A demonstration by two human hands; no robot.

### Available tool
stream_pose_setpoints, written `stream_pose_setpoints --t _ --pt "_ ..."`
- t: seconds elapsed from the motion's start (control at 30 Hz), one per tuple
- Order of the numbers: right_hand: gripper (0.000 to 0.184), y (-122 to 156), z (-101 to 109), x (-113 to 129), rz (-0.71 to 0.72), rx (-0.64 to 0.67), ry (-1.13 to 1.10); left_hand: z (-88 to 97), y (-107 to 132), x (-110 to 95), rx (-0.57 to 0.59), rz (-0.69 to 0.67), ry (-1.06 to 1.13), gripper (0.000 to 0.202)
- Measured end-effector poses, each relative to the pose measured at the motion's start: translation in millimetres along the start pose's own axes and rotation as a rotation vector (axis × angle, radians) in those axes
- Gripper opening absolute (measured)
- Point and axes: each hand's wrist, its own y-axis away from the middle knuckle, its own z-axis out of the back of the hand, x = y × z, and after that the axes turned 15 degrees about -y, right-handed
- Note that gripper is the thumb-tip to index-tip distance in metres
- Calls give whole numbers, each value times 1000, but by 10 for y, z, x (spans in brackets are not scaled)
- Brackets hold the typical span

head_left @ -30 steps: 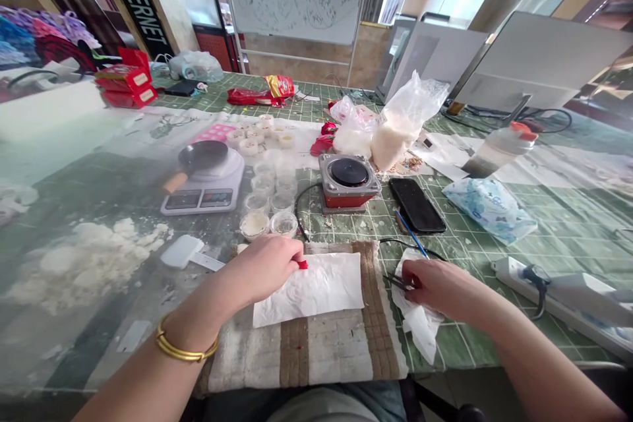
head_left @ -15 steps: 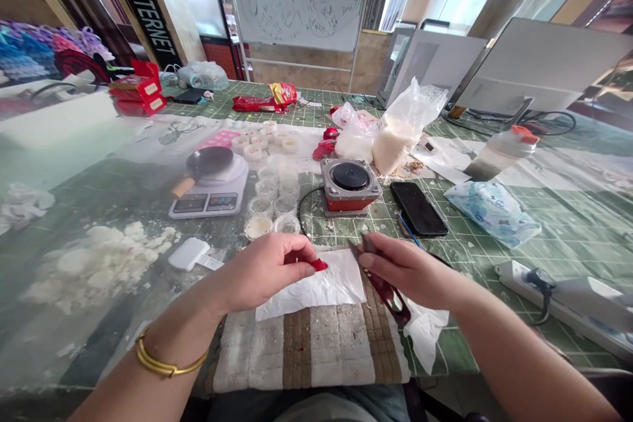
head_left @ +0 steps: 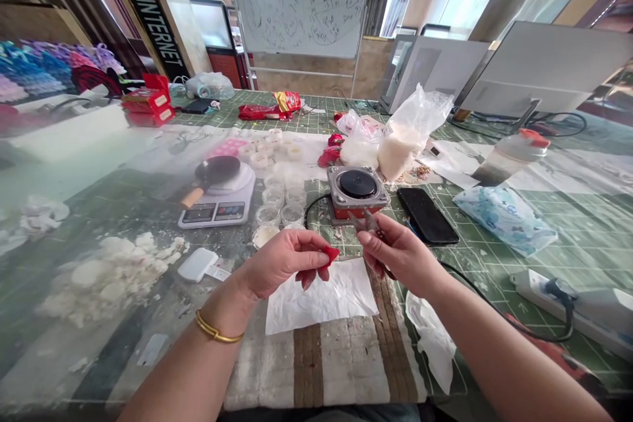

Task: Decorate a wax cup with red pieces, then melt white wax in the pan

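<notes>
Between the thumb and fingers of my left hand (head_left: 287,260), a small red petal-like piece (head_left: 331,254) is pinched, its tip pointing right. My right hand (head_left: 403,247) grips a pair of scissors (head_left: 370,221), the blades spread apart and aimed up and left. A small gap separates the blades from the red piece. Below both hands lies a crumpled white tissue (head_left: 324,300) on a brown-and-cream striped cloth (head_left: 349,369). The scissor handles are mostly hidden by my right hand.
Beyond my hands stand a small hot plate (head_left: 357,186), clear cups (head_left: 268,215) and a kitchen scale (head_left: 220,208) bearing a small pan (head_left: 217,171). White crumbled lumps (head_left: 113,270) lie left. A phone (head_left: 428,214), tissue pack (head_left: 504,217) and power strip (head_left: 593,313) lie right.
Both hands have lifted off the tissue. My left hand has turned and raised the red piece; the scissors have come up, their blades now spread. The view has shifted slightly.
</notes>
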Motion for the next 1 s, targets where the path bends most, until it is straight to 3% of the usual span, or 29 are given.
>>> stream_pose_setpoints --t 0.13,0.37,0.53,0.7,0.8,1.0 --pt "26 -15 -71 -104 94 -36 -1 10 -32 102 -18 6 86 21" --pt "30 53 -114 -297 -26 -79 23 -72 -48 155 -57 -14 74 16" --pt "21 92 -159 -249 22 -44 167 -104 -31 172 5 -11 22 18" --pt "21 101 -144 -196 -14 110 48 -100 -13 163 110 7 93 19" --pt "21 113 -131 -208 32 131 89 -110 -12 181 190 44 169 19" --pt "16 139 -117 -230 110 193 129 -118 -33 231 233 84 235 21"
